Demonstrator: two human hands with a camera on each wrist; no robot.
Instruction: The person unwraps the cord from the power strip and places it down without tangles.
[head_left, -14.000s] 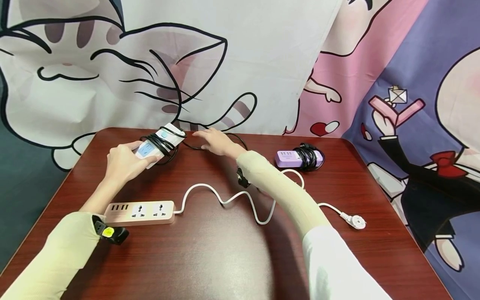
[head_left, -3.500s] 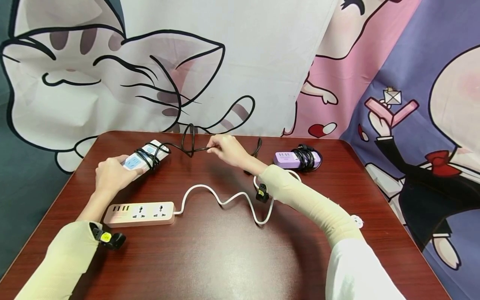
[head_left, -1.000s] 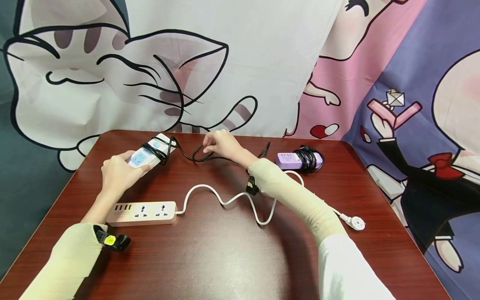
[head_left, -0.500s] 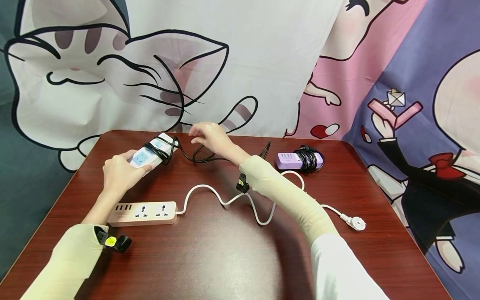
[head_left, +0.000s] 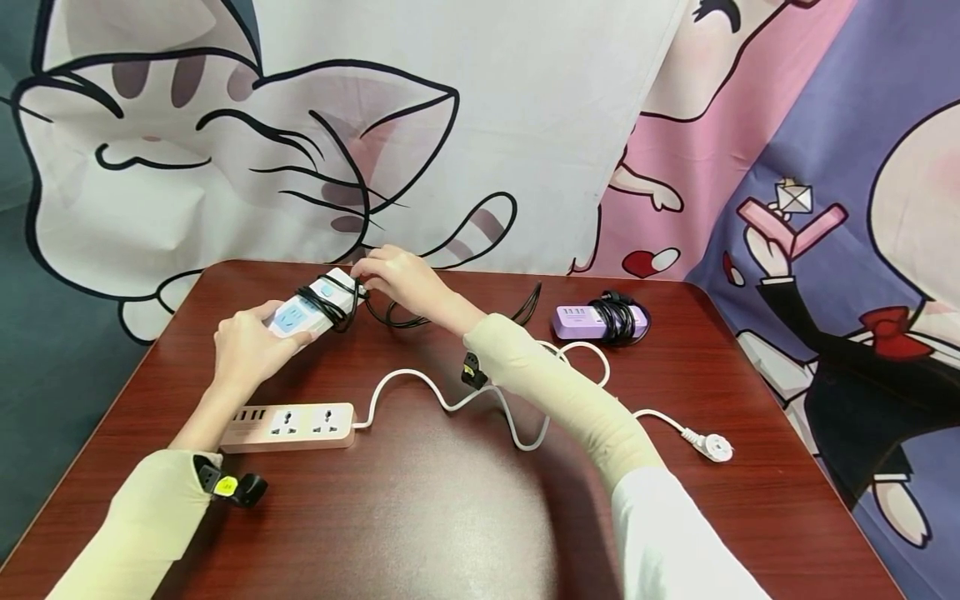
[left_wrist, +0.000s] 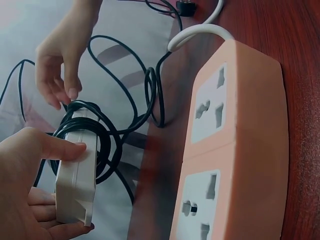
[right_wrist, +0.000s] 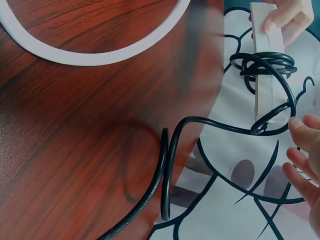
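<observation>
In the head view my left hand (head_left: 255, 346) grips the near end of a white power strip (head_left: 294, 315) with blue socket faces, holding it tilted above the table. Its black cord (left_wrist: 85, 125) is wound several times around the strip's body. At the strip's far end, my right hand (head_left: 405, 283) pinches a loop of that cord between thumb and fingertips, the other fingers loosely bent in the right wrist view. From there the cord's loose part (right_wrist: 195, 120) trails in loops over the table toward the right, passing behind my right forearm.
A pinkish-beige power strip (head_left: 300, 427) lies in front of my left hand; its white cord (head_left: 427, 385) snakes right to a round white plug (head_left: 716, 448). At the back right sits a purple power strip (head_left: 576, 322) wrapped in black cord. A cartoon-printed cloth (head_left: 525, 150) hangs behind the table.
My right hand has let go of the trailing cord and moved left to the white strip's far end, taking hold of cord there. The left hand has shifted slightly right with the strip.
</observation>
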